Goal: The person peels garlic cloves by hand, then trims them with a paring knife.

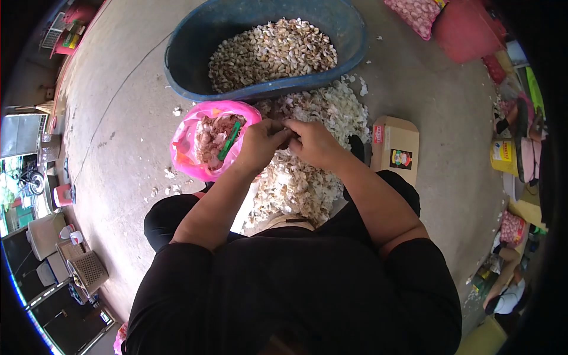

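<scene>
My left hand (261, 144) and my right hand (315, 144) meet in front of me, thumbs and fingers pinched together. What they hold between the fingertips is too small and dark to make out. Beneath them spreads a heap of papery garlic skins (296, 183). Close to the left hand stands a bright pink plastic bag (184, 133), its mouth rolled open, holding pinkish-brown garlic pieces (208, 142). A long green tool (228, 143) lies on top of them. Beyond the hands, a large blue tub (186, 62) contains many loose garlic cloves (278, 53).
A cardboard box (408, 135) with a picture label sits on the floor at the right. Farther off are a pink net bag of garlic (416, 15), a red tub (467, 32) and a yellow container (502, 155). A woven basket (89, 271) stands far left.
</scene>
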